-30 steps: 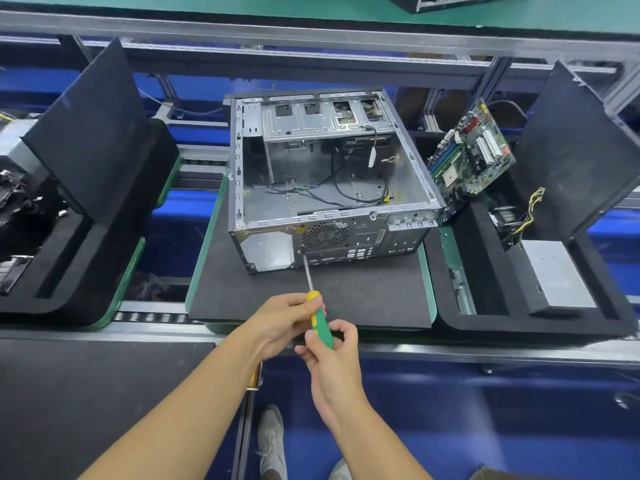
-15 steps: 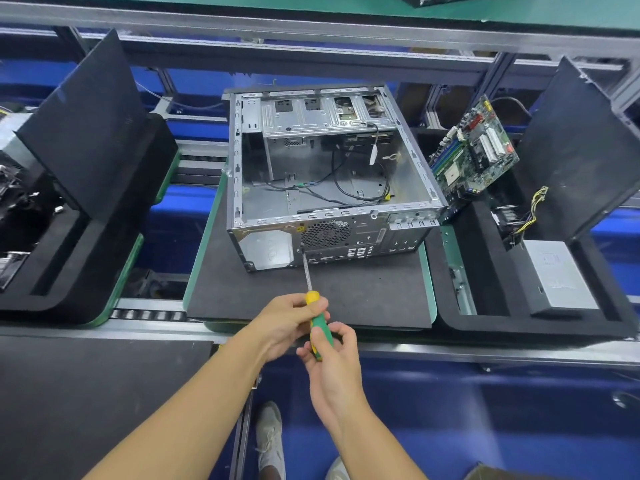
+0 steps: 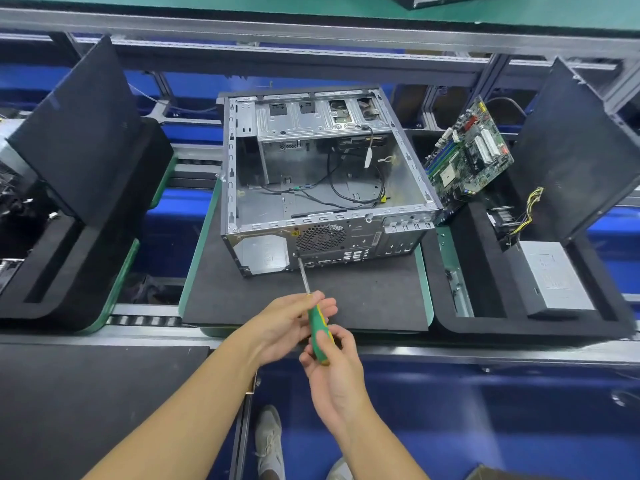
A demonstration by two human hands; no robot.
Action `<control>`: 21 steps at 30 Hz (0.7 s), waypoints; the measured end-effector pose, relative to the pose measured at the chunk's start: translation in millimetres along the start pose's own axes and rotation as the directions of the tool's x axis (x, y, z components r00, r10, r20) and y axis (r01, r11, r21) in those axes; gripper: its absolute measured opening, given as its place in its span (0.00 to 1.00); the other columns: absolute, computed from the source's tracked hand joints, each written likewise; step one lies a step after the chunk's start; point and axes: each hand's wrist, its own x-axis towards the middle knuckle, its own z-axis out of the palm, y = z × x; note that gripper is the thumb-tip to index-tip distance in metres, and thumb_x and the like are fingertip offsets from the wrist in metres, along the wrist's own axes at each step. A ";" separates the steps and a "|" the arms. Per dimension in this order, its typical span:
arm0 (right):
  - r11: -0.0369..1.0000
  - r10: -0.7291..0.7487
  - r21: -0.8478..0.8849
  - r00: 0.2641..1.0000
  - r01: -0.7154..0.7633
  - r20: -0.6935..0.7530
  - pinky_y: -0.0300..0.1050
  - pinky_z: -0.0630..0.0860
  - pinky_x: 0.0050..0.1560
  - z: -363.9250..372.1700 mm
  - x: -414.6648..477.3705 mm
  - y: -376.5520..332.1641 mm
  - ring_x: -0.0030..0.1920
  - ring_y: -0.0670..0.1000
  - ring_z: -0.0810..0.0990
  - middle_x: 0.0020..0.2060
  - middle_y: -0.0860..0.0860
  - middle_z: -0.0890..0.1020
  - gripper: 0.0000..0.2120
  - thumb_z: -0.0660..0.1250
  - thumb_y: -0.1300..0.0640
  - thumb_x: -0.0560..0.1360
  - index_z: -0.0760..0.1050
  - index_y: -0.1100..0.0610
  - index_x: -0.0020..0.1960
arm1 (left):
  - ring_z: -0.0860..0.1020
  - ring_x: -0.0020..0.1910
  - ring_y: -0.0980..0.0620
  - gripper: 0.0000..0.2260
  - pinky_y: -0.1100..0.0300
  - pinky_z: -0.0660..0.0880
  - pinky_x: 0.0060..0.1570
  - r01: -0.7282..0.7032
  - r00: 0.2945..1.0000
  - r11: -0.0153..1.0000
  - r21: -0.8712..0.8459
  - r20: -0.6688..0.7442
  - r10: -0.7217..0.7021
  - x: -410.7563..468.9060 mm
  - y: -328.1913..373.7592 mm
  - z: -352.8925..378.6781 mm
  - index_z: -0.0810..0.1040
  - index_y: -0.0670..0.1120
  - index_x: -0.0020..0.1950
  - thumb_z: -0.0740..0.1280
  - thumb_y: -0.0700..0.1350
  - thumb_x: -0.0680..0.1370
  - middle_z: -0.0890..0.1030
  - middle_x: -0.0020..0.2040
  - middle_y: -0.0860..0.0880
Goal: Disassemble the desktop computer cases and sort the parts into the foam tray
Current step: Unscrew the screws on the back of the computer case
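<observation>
Holding a screwdriver with both hands against the back of an open computer case.

Compared with half a second before, left hand looser now, fingers straighter, only pinching the top of the green and yellow plastic handle; right hand wrapped round the lower end as before. Thin steel shaft with its tip at the same spot, touching the rear panel just below the round perforated fan grille. Case of bare grey sheet metal, boxy, side open, thin black cables loose inside, standing on a matte black mat on the worktop. Just to the right, a black foam tray with a green motherboard leaned upright and a grey boxy power supply lying flat. Screw under the tip too small to make out. Second foam tray at the left, cut off by the edge, contents dark and unclear.
</observation>
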 end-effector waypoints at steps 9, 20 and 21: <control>0.986 0.166 0.007 0.986 -0.166 0.015 0.48 0.77 0.34 -0.1 -2.4 -0.9 0.34 0.53 0.77 0.37 0.58 0.78 0.21 0.62 0.45 0.82 0.77 0.63 0.59 | 0.84 0.53 0.45 0.13 0.55 0.81 0.54 0.025 0.997 1.000 0.009 -0.080 -0.024 -1.0 1.9 -2.3 0.77 0.31 0.61 0.67 0.37 0.80 0.83 0.56 0.36; 0.984 -0.055 -0.167 0.998 0.054 -0.001 0.46 0.80 0.39 -8.5 5.0 2.3 0.35 0.50 0.75 0.46 0.59 0.73 0.08 0.67 0.64 0.80 0.71 0.59 0.57 | 0.84 0.51 0.44 0.10 0.57 0.81 0.45 -0.161 0.953 0.977 -0.139 -0.281 0.117 27.3 20.3 -5.1 0.79 0.36 0.54 0.66 0.44 0.82 0.85 0.49 0.38; 0.982 -0.067 -0.179 0.998 0.066 0.002 0.45 0.80 0.40 -8.9 6.0 2.3 0.35 0.50 0.75 0.46 0.59 0.73 0.08 0.67 0.65 0.80 0.71 0.59 0.57 | 0.84 0.50 0.44 0.10 0.57 0.81 0.43 -0.179 0.942 0.972 -0.150 -0.312 0.125 33.0 25.7 -2.7 0.78 0.37 0.54 0.66 0.44 0.82 0.84 0.49 0.38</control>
